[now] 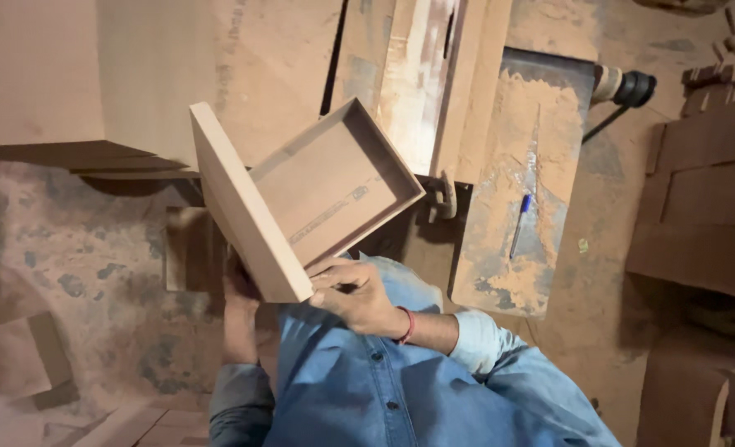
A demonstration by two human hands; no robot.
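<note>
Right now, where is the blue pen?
In the head view, the blue pen lies right of centre on the sawdust-covered metal table, to the right of the wooden box.

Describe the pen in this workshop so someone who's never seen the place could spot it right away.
Start at the dusty machine table on the right, beyond the shallow wooden tray held in both hands. On a patch swept bare of sawdust lies the pen, pointing roughly away from the person. It is slim with a blue end, the only blue thing on that brown surface.
</note>
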